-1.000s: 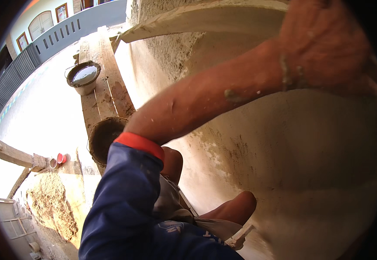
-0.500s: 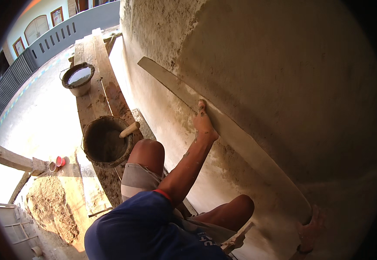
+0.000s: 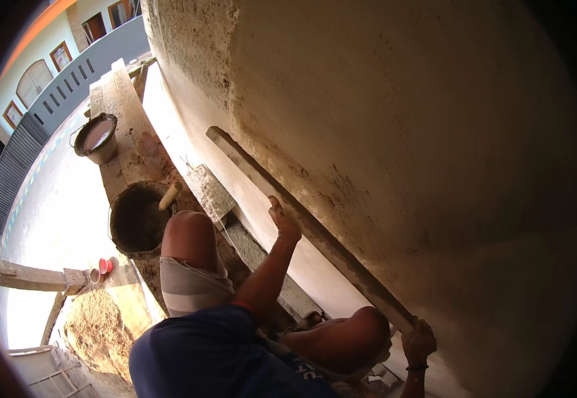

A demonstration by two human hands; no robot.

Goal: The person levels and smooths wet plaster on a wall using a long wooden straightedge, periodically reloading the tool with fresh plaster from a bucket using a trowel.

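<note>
A long plastering straightedge (image 3: 335,251) slants across the plastered wall (image 3: 394,132), its far end up on the left and its near end low on the right. My left hand (image 3: 287,222) grips its lower edge around the upper middle, thumb upward. Around the near end, my right hand (image 3: 421,343) is closed, with a dark band at the wrist. A grey coating lies along the straightedge's wall-side edge. Under it, the wall looks smooth and pale in places. Rougher, darker plaster (image 3: 195,46) shows at the upper left.
On the plank scaffold (image 3: 132,156) left of me stand a mortar bucket (image 3: 119,229) with a wooden handle (image 3: 170,196) sticking out and a bucket of cloudy water (image 3: 99,151). Below are a sand heap (image 3: 96,325), a wooden beam (image 3: 20,273) and a small red container (image 3: 105,266).
The straightedge has come down the wall and tilted, showing its narrow edge. Both hands have moved with it, the left downward and the right toward me. My view has shifted too.
</note>
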